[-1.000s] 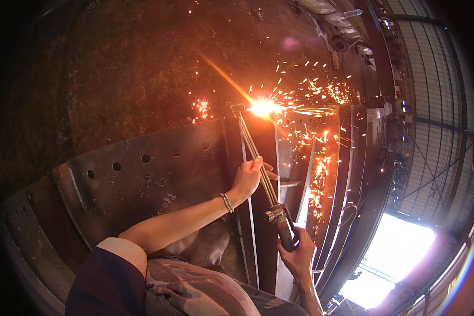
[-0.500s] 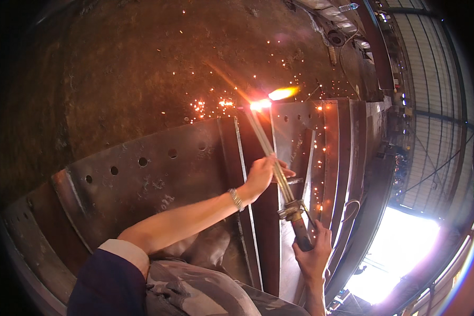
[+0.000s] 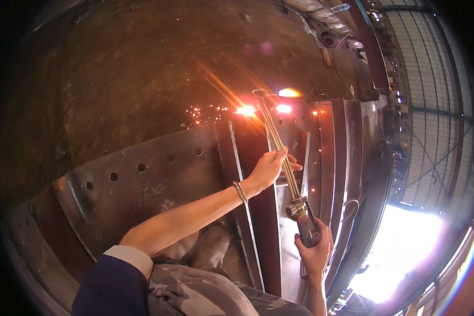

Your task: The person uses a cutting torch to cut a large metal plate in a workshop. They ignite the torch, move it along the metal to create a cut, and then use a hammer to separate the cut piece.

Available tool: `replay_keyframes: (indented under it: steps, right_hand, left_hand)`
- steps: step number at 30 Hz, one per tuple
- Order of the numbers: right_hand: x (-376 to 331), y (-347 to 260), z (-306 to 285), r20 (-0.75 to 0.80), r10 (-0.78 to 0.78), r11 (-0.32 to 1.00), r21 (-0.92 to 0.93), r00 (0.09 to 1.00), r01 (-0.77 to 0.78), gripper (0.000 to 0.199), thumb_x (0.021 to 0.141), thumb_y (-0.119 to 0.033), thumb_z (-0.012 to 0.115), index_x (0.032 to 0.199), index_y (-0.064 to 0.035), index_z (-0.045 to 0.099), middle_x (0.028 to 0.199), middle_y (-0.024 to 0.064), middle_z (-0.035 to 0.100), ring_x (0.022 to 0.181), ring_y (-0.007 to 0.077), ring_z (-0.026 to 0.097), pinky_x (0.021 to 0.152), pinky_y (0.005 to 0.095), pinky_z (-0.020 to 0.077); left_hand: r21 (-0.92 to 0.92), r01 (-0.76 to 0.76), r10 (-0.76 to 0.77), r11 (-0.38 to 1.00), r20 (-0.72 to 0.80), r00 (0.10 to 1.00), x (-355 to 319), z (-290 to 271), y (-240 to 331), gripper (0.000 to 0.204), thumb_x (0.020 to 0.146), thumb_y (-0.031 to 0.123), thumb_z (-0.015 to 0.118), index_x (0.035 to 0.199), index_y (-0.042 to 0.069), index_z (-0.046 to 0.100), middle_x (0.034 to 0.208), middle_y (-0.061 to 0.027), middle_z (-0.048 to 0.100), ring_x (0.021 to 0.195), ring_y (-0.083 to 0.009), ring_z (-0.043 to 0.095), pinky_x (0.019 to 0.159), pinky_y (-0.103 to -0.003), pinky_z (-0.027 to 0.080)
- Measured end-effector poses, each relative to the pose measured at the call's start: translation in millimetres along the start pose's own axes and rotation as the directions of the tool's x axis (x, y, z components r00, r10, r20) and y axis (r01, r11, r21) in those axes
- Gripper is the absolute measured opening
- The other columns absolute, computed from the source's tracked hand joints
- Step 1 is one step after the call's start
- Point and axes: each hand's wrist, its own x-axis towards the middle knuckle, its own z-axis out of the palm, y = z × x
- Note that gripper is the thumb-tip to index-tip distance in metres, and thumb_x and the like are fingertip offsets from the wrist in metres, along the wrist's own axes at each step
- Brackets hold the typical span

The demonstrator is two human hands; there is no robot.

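Observation:
A long cutting torch (image 3: 282,152) with brass tubes runs from its dark handle up to a flaming tip (image 3: 260,95). My right hand (image 3: 315,250) grips the handle low at the right. My left hand (image 3: 271,166), with a bracelet at the wrist, steadies the tubes halfway up. The flame glows bright orange where the torch meets the top edge of a dark steel plate (image 3: 253,174) standing on edge. A few sparks scatter to the left of the tip.
A large rusty curved steel wall (image 3: 142,79) fills the left and top. A curved flange with bolt holes (image 3: 137,181) lies below it. Several upright steel plates (image 3: 337,158) stand to the right. A bright opening (image 3: 400,247) and the roof structure are at far right.
The heavy spark shower of a second ago has died down to a few sparks. The torch tip has shifted slightly, and both hands keep their grip.

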Motion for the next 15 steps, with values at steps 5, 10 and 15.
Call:
replay_keyframes:
  steps: [5, 10, 15]
  right_hand:
    - [-0.9, 36.2, -1.0, -0.029, 0.138, 0.99, -0.004, 0.99, -0.138, 0.067, 0.067, -0.019, 0.087, 0.129, -0.0053, 0.064, 0.099, 0.0089, 0.064, 0.073, 0.0196, 0.056, 0.063, 0.033, 0.0456]
    - [-2.3, 77.0, 10.1, -0.041, 0.174, 0.981, -0.086, 0.984, -0.177, 0.061, 0.067, -0.021, 0.085, 0.122, -0.0024, 0.067, 0.101, 0.0144, 0.067, 0.086, 0.0283, 0.065, 0.077, 0.0401, 0.0516]
    - [4.6, 100.9, 32.2, -0.04, 0.2, 0.974, -0.105, 0.979, -0.203, 0.059, 0.066, -0.023, 0.085, 0.117, 0.0014, 0.067, 0.104, 0.0202, 0.069, 0.094, 0.0361, 0.068, 0.087, 0.0458, 0.0537]
  left_hand:
    - [0.536, -0.04, 0.09, 0.843, -0.068, 0.994, 2.2, -1.3, 0.4, 0.052, 0.11, 0.044, 0.041, 0.122, 0.0, 0.066, 0.109, -0.0097, 0.078, 0.106, -0.0255, 0.071, 0.092, -0.038, 0.053]
    - [0.734, -0.025, 0.128, 0.679, -0.084, 0.988, -22.6, -24.9, -6.8, 0.038, 0.105, 0.035, 0.051, 0.107, 0.003, 0.07, 0.099, -0.014, 0.077, 0.097, -0.0325, 0.073, 0.087, -0.042, 0.055]
    - [0.863, -0.112, 0.231, 0.493, -0.006, 0.973, -33.2, -38.7, -19.4, 0.032, 0.102, 0.031, 0.056, 0.097, 0.003, 0.071, 0.089, -0.0143, 0.075, 0.089, -0.0343, 0.071, 0.084, -0.046, 0.054]
